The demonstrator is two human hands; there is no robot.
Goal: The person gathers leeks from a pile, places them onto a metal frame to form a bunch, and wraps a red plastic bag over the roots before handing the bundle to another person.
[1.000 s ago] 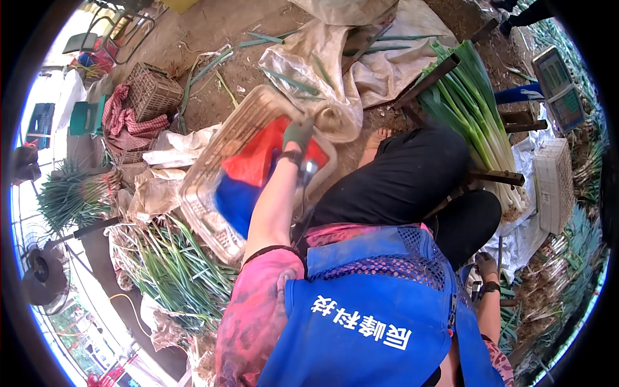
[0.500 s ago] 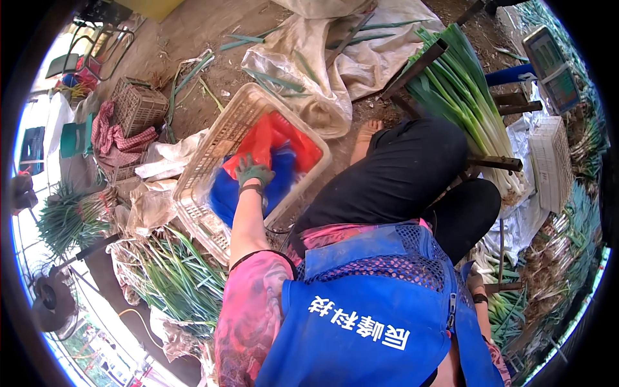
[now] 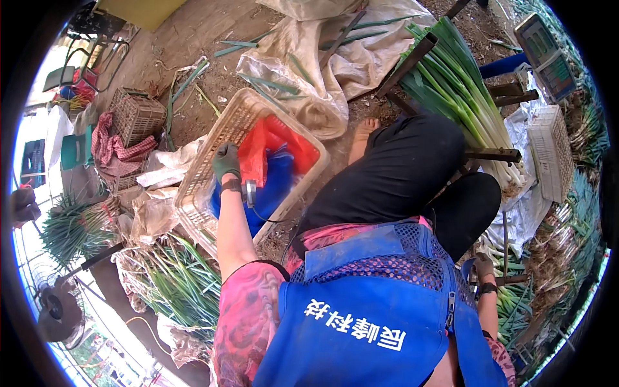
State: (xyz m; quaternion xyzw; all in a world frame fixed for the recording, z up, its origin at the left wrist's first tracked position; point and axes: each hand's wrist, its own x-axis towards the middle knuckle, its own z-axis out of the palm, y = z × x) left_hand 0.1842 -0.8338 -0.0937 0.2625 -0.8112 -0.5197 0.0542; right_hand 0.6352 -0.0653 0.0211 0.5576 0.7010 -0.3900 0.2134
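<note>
Reaching into the cream perforated plastic crate [image 3: 222,132], the gloved left hand [image 3: 226,162] closes on the red plastic bag [image 3: 274,149] lying over blue bags [image 3: 276,187] inside the crate. Well right of the crate, the gloved right hand [image 3: 481,266] hangs low beside bundled green onions [image 3: 516,308]; its grip cannot be determined. Long white-stemmed leeks [image 3: 461,90] lie above-right of the crate.

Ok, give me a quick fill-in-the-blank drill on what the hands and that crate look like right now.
1. The left hand wears a ____ glove.
2. It reaches into a pale plastic crate holding a red bag and a ____ bag.
3. The long leeks lie on the person's ____ side.
4. The right hand hangs low beside a ____ vest.

Missing words: green; blue; right; blue
</note>
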